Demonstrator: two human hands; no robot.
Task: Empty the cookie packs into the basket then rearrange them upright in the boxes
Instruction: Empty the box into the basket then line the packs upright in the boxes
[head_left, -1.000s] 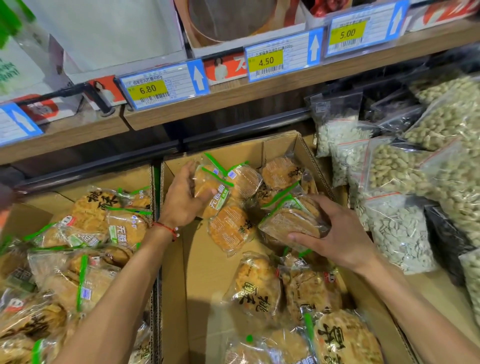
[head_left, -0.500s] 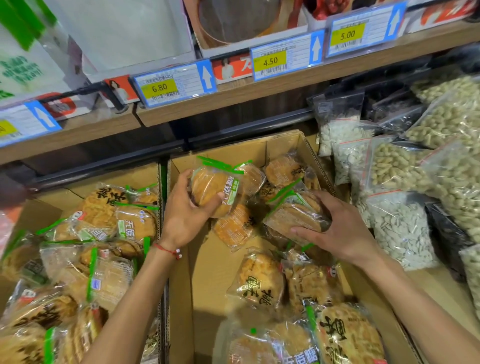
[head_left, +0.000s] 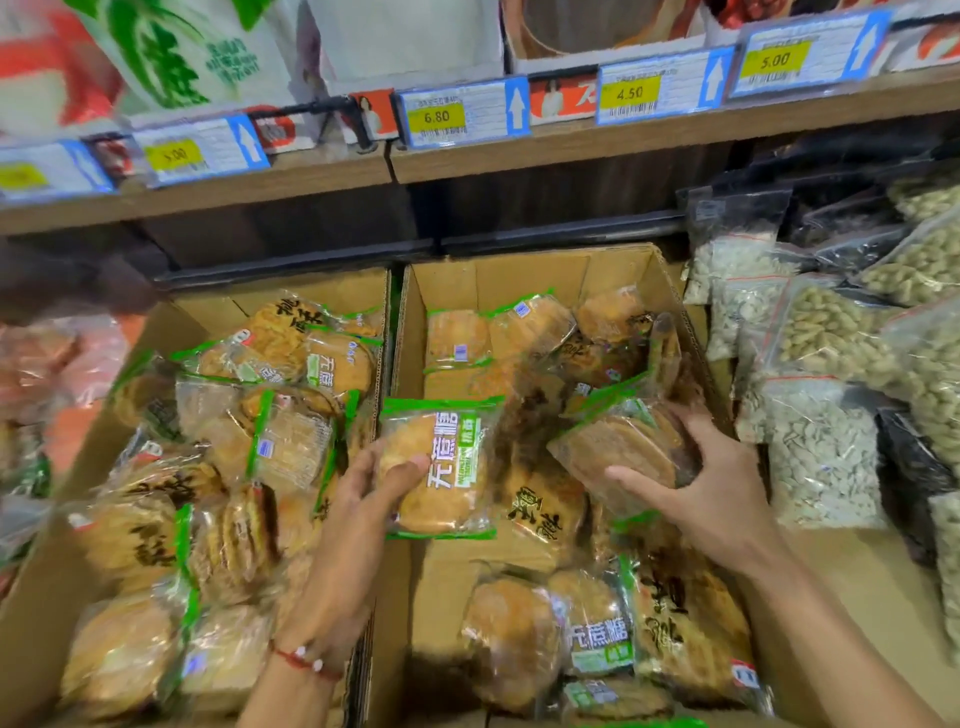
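Currently, the pack (head_left: 447, 483) sits face-up in your left hand (head_left: 363, 499), fingers closed on it, thumb on its front, above the right box (head_left: 519, 278) near its left wall. Your right hand (head_left: 717, 499) grips a stack (head_left: 618, 452) of packs by that box's right wall. Loose packs fill the left box (head_left: 311, 291) alongside.

Clear, green-trimmed cookie packs (head_left: 291, 447) lie jumbled in two open cardboard boxes (head_left: 519, 275) across the lower frame, with a raised pack (head_left: 441, 467) face-up at centre and a tilted pack (head_left: 618, 452) centre-right.
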